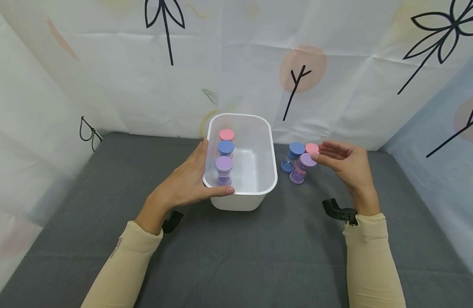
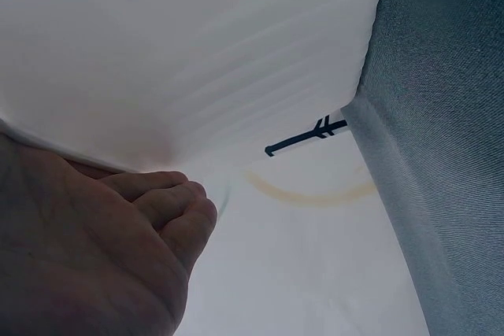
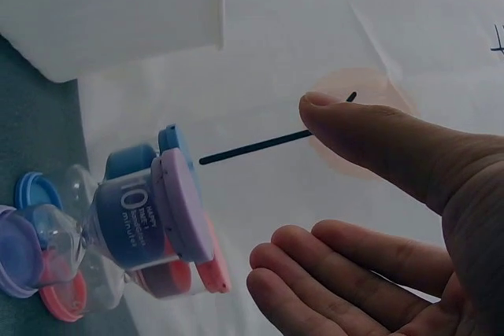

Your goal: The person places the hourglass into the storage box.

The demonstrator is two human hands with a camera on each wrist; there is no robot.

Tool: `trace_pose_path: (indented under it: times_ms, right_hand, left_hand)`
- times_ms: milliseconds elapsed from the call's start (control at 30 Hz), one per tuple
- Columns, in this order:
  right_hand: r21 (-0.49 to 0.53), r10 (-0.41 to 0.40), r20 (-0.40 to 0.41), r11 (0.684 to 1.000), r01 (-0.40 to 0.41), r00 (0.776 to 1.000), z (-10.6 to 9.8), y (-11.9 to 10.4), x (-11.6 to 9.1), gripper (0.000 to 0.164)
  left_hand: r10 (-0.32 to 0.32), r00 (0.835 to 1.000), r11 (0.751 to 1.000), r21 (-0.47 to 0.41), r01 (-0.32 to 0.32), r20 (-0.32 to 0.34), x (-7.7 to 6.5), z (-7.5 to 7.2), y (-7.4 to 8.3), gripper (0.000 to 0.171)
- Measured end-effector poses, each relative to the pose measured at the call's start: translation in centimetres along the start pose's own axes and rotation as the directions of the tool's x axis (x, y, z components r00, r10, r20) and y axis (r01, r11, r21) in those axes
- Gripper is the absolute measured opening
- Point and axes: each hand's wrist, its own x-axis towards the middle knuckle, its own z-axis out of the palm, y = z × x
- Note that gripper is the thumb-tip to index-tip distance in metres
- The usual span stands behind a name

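A white plastic bin [image 1: 240, 201] stands on the table. Lined up along its left inner wall are three sand timers: a pink-capped one [image 1: 226, 134] at the back, a blue-capped one [image 1: 226, 148], and a purple-capped one [image 1: 224, 164] in front. My left hand [image 1: 184, 179] rests against the bin's outer left side, its thumb along the front rim. Right of the bin, a blue-capped timer [image 1: 296, 149], a pink-capped timer [image 1: 312, 148] and a purple-capped timer [image 3: 181, 206] stand close together. Beside them my right hand [image 1: 344, 164] holds nothing, thumb and fingers spread apart in the right wrist view.
Dark grey cloth covers the table [image 1: 259, 261]. A white patterned curtain [image 1: 244, 72] hangs behind it, with more fabric at both sides. Black camera straps [image 1: 338, 211] sit at the wrists.
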Motion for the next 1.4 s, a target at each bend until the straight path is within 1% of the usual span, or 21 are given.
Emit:
trace_pose_path:
  times_ms: [100,133,333,467,667,767,933,1033,1267,1400]
  right_hand:
    - [-0.127,0.024,0.002,0.992,-0.024,1.0,-0.2,0.2,0.1,0.062]
    - [-0.149,0.037,0.003,0.988,-0.036,0.999,-0.3,0.3,0.1,0.062]
    - [-0.226,0.096,0.021,0.97,-0.089,0.995,-0.8,0.7,0.2,0.065]
    - [-0.264,0.137,0.05,0.957,-0.119,0.989,-1.3,1.1,0.3,0.064]
    - [-0.292,0.167,0.128,0.948,-0.124,0.978,-1.1,1.8,0.7,0.062]
    - [-0.289,0.182,0.15,0.948,-0.133,0.972,-0.7,2.0,0.8,0.063]
    - [-0.291,0.201,0.148,0.945,-0.151,0.968,0.1,2.1,1.0,0.066]
    - [-0.295,0.198,0.148,0.944,-0.148,0.969,0.5,2.2,1.1,0.065]
    - [-0.292,0.157,0.134,0.95,-0.113,0.978,1.4,2.8,1.2,0.06]
    - [-0.294,0.129,0.135,0.952,-0.084,0.982,1.9,3.0,1.3,0.057]
  left_hand:
    - [0.003,1.0,1.0,-0.004,-0.003,-0.002,0.0,0.0,0.0,0.124]
    - [0.008,1.0,1.0,-0.006,-0.008,-0.004,0.0,0.0,0.0,0.123]
    - [0.023,1.0,1.0,-0.004,-0.023,-0.006,0.1,0.1,0.0,0.124]
    - [0.016,1.0,1.0,0.0,-0.016,-0.002,0.1,0.1,-0.1,0.126]
    - [0.016,1.0,1.0,0.004,-0.016,0.004,0.1,0.1,-0.1,0.126]
    - [0.02,1.0,1.0,0.007,-0.02,0.004,0.1,0.1,-0.2,0.126]
    - [0.032,0.999,0.999,0.003,-0.032,-0.005,0.1,0.0,-0.1,0.125]
    - [0.031,1.0,1.0,0.001,-0.031,-0.006,0.1,0.0,-0.1,0.126]
    - [0.005,1.0,1.0,0.006,-0.005,0.006,0.1,0.0,0.0,0.127]
    - [0.014,1.0,1.0,-0.007,-0.014,0.003,0.1,0.0,0.0,0.126]
